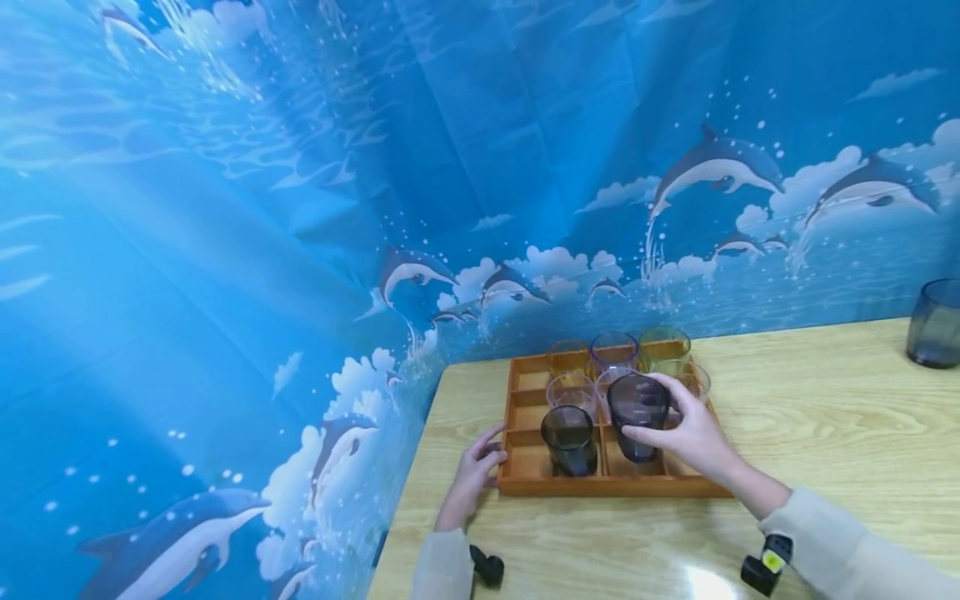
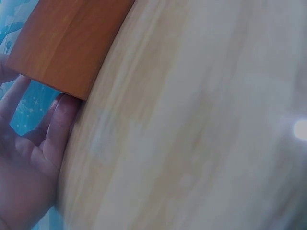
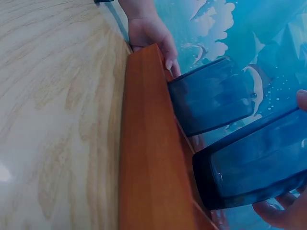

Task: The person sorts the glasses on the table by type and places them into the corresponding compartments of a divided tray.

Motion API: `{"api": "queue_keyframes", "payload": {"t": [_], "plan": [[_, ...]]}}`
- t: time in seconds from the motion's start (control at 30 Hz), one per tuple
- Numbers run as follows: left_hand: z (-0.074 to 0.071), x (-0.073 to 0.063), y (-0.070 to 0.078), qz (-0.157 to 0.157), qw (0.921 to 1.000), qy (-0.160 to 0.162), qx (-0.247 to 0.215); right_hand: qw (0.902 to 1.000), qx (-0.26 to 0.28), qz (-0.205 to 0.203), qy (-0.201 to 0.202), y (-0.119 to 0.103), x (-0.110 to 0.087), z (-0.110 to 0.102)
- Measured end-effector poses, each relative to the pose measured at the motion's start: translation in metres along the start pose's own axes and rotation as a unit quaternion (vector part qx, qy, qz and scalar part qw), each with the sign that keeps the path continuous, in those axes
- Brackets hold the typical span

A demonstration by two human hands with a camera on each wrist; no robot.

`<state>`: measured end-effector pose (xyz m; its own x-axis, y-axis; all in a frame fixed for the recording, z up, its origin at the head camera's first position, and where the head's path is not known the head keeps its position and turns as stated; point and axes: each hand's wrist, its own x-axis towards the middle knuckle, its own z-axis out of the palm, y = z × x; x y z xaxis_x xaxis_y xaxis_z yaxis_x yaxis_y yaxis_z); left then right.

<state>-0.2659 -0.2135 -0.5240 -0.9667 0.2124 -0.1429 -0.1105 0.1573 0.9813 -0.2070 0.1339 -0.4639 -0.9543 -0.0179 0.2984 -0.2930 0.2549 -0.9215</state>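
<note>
My right hand (image 1: 699,440) grips a dark tinted glass (image 1: 632,425) near its rim, over a front compartment of the divided wooden tray (image 1: 615,487). In the right wrist view this glass (image 3: 259,165) looks blue, its thick base at the tray's front wall. Whether the base touches the compartment floor, I cannot tell. Another dark glass (image 1: 572,450) stands in the front row to its left. With extended fingers, my left hand (image 1: 471,477) touches the tray's left side; the left wrist view shows those fingers (image 2: 60,120) against the wooden end.
Behind the dark glasses, several clear and tinted glasses fill tray compartments, among them a blue-rimmed one (image 1: 613,350) and a greenish one (image 1: 665,348). One more dark glass (image 1: 934,325) stands on the table (image 1: 832,400) at far right. A dolphin-printed backdrop (image 1: 495,167) borders the table.
</note>
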Motion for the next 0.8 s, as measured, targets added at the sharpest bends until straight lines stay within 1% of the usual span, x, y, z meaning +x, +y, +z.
{"api": "queue_keyframes", "payload": {"t": [0.07,0.2,0.33,0.47,0.8], "plan": [[-0.001,0.003,-0.004,0.001,1.0,0.0,0.001,1.0,-0.004,0.001,0.0,0.003,0.0,0.004],[-0.004,0.01,-0.016,-0.003,1.0,0.002,-0.006,1.0,0.005,0.001,-0.007,0.01,-0.001,0.011],[-0.005,0.015,-0.026,-0.002,1.0,0.007,-0.005,0.9998,-0.017,0.005,-0.01,0.016,-0.003,0.015],[-0.005,0.016,-0.028,0.001,0.9999,0.015,0.004,0.9994,-0.033,0.008,-0.008,0.021,-0.005,0.017],[-0.004,0.016,-0.027,0.0,0.9998,0.021,0.007,0.9992,0.016,0.024,-0.027,0.033,-0.009,0.021]]}}
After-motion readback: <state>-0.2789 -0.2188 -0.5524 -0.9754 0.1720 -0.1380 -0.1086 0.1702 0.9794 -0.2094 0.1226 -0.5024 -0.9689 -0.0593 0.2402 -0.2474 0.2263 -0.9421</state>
